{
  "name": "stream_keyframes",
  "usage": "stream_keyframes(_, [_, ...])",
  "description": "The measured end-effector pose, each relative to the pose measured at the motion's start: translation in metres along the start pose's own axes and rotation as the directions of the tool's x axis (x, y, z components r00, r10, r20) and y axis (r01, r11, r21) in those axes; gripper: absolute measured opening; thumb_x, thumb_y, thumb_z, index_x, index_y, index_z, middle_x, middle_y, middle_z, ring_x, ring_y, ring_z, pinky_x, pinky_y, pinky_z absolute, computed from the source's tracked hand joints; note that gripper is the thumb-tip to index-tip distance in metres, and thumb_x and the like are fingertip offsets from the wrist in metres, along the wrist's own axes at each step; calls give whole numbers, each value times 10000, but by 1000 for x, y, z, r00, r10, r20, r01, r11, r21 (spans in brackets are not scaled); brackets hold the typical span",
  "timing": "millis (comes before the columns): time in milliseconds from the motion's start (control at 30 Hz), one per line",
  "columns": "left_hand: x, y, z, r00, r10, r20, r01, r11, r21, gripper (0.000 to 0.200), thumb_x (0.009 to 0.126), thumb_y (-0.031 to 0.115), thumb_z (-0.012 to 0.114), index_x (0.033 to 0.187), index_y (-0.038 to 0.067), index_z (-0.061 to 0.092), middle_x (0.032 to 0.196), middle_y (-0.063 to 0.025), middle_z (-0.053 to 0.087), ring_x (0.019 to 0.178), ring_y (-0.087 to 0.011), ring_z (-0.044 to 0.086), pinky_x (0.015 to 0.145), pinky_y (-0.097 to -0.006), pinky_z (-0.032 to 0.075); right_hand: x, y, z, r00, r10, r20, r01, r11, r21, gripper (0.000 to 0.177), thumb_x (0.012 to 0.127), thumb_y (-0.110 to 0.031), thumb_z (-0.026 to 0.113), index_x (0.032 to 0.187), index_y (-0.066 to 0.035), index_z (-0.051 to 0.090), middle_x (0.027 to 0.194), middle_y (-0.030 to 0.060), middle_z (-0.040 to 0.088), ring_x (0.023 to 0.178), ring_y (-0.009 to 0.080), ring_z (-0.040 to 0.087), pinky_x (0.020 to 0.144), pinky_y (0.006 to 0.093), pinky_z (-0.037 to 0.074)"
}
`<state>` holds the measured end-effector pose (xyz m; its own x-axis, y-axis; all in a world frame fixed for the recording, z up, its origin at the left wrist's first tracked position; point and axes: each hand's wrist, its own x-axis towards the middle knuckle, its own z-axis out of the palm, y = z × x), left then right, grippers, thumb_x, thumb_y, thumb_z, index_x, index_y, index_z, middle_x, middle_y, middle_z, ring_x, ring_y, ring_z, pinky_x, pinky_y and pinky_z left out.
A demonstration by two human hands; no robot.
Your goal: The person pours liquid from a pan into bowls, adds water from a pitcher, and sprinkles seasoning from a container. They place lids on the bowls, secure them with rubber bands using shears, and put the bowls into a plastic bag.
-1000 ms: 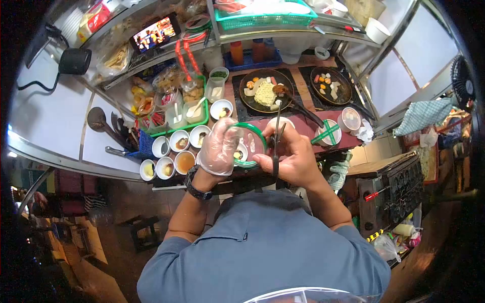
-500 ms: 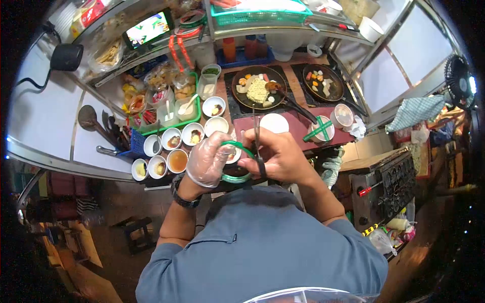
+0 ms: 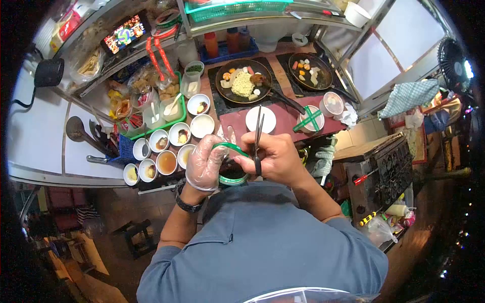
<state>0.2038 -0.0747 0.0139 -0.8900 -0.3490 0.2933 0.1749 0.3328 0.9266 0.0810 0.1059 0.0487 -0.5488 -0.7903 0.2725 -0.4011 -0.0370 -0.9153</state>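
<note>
My gloved left hand (image 3: pixel 203 164) is closed on a glossy green band that looks like tape (image 3: pixel 230 145). The band arches across toward my right thumb. Below it, against my shirt, hangs a round green roll (image 3: pixel 233 180), partly hidden by my hands. In my bare right hand (image 3: pixel 277 155) is a pair of dark scissors (image 3: pixel 259 125), blades pointing up and slightly apart. Just beyond the scissors lies a white round lid or plate (image 3: pixel 261 119) on the dark red board. To its right stands a tub (image 3: pixel 310 120) with green tape crossed over its top.
Several small white bowls (image 3: pixel 166 162) of sauces stand at the left. Behind are two pans, one with noodles (image 3: pixel 243 85), the other (image 3: pixel 310 76) with mixed pieces; their handles point toward me. A clear lidded cup (image 3: pixel 332 104) stands at the right.
The view has shifted, so the counter's contents appear further left and higher. The scissor blades look a little further apart. Both hands keep their holds.
</note>
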Motion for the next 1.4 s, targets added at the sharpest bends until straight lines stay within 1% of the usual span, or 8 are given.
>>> stream_keyframes(367, [30,8,34,982,-43,185,41,999,11,243,1083,256,582,1040,22,629,768,-105,614,661,-233,575,634,-375,456,-17,23,-64,956,-234,-178,253,964,87,336,837,-74,871,1118,-22,693,1009,87,773,904,162,738,809,314,598])
stream_keyframes(967, [97,-2,223,887,-42,459,201,932,-303,200,1091,227,561,1095,28,568,861,-22,570,693,-95,505,615,-276,419,-80,56,-228,924,-376,-73,346,901,-263,208,876,-7,696,1022,-85,569,921,68,705,727,227,684,629,369,551])
stream_keyframes(1133, [93,-8,304,752,-380,539,657,495,-568,171,1086,164,510,1245,126,463,935,-31,545,592,-107,502,401,-260,375,-72,85,-310,904,-321,-282,191,894,-406,185,863,34,618,963,-71,503,775,57,643,776,288,698,719,388,578])
stream_keyframes(1167, [89,-44,310,559,-384,735,804,466,-368,187,1106,260,500,1221,119,544,943,-34,574,714,-131,573,521,-298,479,-64,100,-332,884,-344,-316,157,857,-491,190,853,42,605,967,-71,504,776,66,644,777,311,701,724,399,578])
stream_keyframes(1233, [67,-79,348,527,-384,758,848,299,-437,305,1117,365,475,1249,125,608,978,-53,640,918,-144,622,783,-338,542,-46,135,-373,916,-240,-323,-60,713,-699,308,891,-19,711,1044,-96,454,865,122,702,726,356,704,661,420,564])
stream_keyframes(1300, [66,-86,356,545,-393,741,797,519,-310,402,1120,430,454,1300,115,628,1076,-126,698,1173,-227,637,1039,-405,480,-23,183,-404,943,-144,-300,-149,623,-768,298,896,-54,711,1061,-95,466,855,132,705,756,396,699,676,467,558])
stream_keyframes(1333, [64,-105,360,697,-169,697,363,921,-140,418,1121,438,450,1275,107,654,1127,-156,703,1239,-276,624,1085,-419,462,-12,207,-415,956,-49,-290,-226,512,-829,292,901,-90,710,1077,-94,477,845,143,708,785,437,694,692,514,552])
stream_keyframes(1400, [64,-105,366,731,-56,680,92,996,-17,420,1120,418,446,1220,88,686,1233,-190,683,1314,-369,591,1139,-464,441,7,265,-428,967,-29,-253,-210,472,-856,296,906,-117,712,1094,-96,483,839,157,711,793,443,698,701,542,542])
